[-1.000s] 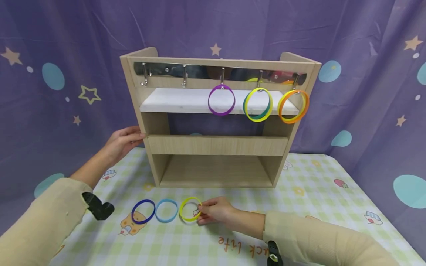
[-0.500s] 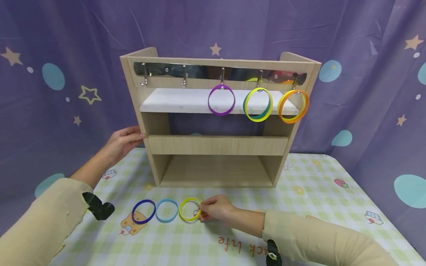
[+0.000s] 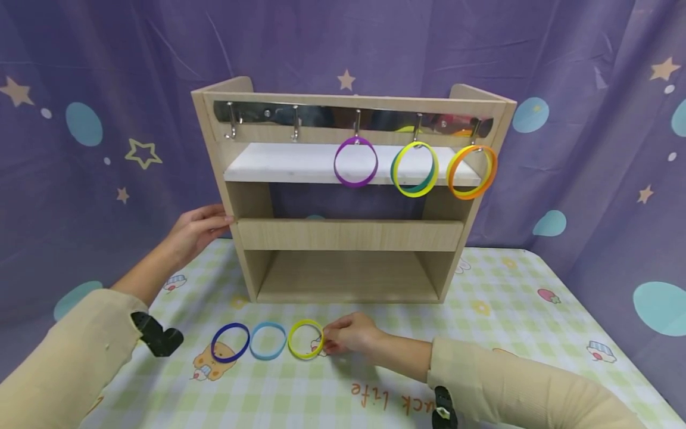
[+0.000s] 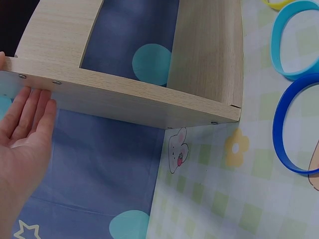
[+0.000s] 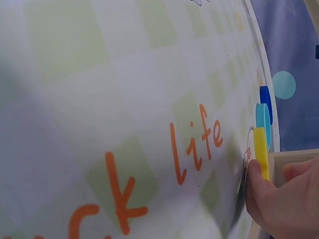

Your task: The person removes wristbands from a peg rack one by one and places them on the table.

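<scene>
The right hand, fingers bent, touches the right rim of the yellow ring; whether it pinches cannot be determined. The ring lies flat, opening upward, axis vertical, well short of the far edge of the worktop, just beside the light blue ring. The left hand, fingers extended, touches the shelf unit.

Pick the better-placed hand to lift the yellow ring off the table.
Right, probably: the right hand is at the yellow ring, while the left hand is farther off, touching the side of the rack.
</scene>
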Action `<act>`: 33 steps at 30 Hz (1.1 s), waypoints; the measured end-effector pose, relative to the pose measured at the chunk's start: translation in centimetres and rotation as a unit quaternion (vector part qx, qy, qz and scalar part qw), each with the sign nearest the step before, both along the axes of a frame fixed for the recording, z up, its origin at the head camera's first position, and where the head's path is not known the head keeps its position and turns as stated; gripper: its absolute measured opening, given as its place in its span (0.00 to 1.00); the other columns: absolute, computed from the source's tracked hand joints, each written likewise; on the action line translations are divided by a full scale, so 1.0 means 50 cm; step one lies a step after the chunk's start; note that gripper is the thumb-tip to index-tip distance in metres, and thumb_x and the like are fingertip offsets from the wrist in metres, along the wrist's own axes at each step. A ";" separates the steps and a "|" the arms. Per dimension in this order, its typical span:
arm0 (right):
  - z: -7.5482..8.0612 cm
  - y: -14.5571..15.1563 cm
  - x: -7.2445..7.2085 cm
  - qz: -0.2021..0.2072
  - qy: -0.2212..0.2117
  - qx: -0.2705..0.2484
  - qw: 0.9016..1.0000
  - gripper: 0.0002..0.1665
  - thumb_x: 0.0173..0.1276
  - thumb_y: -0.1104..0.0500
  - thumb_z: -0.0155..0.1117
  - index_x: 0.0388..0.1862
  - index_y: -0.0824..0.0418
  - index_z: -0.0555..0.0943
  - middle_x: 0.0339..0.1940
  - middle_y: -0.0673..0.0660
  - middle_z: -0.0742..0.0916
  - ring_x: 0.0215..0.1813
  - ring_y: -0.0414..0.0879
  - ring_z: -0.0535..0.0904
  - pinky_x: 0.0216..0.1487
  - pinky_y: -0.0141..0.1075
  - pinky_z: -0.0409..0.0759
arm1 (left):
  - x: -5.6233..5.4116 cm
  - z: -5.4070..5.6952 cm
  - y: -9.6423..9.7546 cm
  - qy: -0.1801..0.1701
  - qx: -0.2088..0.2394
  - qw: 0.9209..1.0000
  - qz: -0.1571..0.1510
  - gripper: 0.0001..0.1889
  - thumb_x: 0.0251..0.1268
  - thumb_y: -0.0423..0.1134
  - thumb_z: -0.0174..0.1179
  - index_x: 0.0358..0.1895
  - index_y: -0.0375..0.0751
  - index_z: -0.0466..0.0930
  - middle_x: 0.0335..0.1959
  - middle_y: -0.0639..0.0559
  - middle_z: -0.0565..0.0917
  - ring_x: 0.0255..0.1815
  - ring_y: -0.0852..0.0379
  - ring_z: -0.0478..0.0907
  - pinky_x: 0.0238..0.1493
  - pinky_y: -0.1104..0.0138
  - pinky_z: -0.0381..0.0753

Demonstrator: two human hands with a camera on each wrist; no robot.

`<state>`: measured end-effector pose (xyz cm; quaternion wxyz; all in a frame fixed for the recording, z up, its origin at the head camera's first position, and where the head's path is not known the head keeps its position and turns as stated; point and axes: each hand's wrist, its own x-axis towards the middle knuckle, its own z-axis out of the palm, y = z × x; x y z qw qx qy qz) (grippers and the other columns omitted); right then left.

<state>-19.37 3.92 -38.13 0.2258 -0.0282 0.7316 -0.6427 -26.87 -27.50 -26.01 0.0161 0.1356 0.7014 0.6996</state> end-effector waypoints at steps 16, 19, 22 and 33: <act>0.036 0.031 -0.020 0.008 0.001 -0.016 1.000 0.17 0.69 0.70 0.57 0.52 0.81 0.75 0.50 0.76 0.83 0.46 0.54 0.86 0.52 0.43 0.85 | -0.002 0.000 0.000 -0.003 0.012 1.000 0.002 0.17 0.69 0.32 0.54 0.58 0.37 0.64 0.43 0.65 0.82 0.46 0.71 0.80 0.50 0.81 0.79; 0.058 0.039 -0.027 -0.001 0.007 -0.022 1.000 0.19 0.68 0.69 0.58 0.55 0.81 0.74 0.52 0.76 0.82 0.51 0.58 0.85 0.55 0.43 0.84 | -0.002 0.000 0.000 -0.002 0.012 1.000 0.002 0.17 0.69 0.32 0.55 0.58 0.38 0.64 0.44 0.64 0.82 0.46 0.71 0.80 0.50 0.81 0.79; 0.081 0.049 -0.033 -0.004 0.017 -0.017 1.000 0.20 0.68 0.68 0.58 0.56 0.79 0.74 0.54 0.74 0.82 0.54 0.59 0.84 0.56 0.41 0.83 | -0.002 0.000 -0.001 0.003 0.012 1.000 0.000 0.17 0.69 0.32 0.55 0.58 0.37 0.64 0.44 0.64 0.82 0.46 0.71 0.80 0.50 0.81 0.79; 0.150 0.069 -0.051 -0.014 0.027 -0.043 0.999 0.20 0.71 0.67 0.56 0.59 0.76 0.73 0.58 0.72 0.81 0.60 0.59 0.80 0.62 0.41 0.79 | -0.002 -0.001 0.000 0.006 0.016 1.000 -0.010 0.23 0.69 0.32 0.54 0.64 0.32 0.61 0.45 0.63 0.82 0.47 0.70 0.80 0.51 0.81 0.79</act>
